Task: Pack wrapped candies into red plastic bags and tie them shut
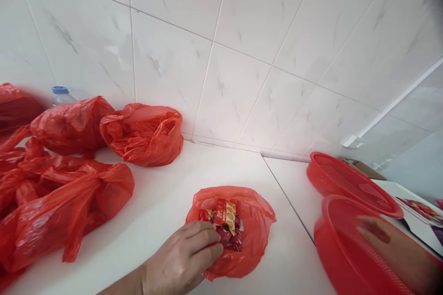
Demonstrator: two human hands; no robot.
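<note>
A red plastic bag (254, 239) lies spread open on the white table, with several small wrapped sweets (226, 214) inside, some red and one printed in yellow. My left hand (188, 253) is at the bag's near left rim, its fingers curled together over the edge beside the sweets. The thumb is hidden below. Far to the right, my right hand (398, 249) is over the nearer red mesh basket (332, 244), reaching inside its rim. Motion blurs its fingers, and I cannot make out whether anything is between them.
Several filled red plastic bags (141, 133) crowd the left side against the tiled wall (173, 55). A bottle with a blue cap (60, 92) stands behind them. Another red basket (346, 179) and a white tray (408, 198) are at the right. A seam divides the table (155, 207).
</note>
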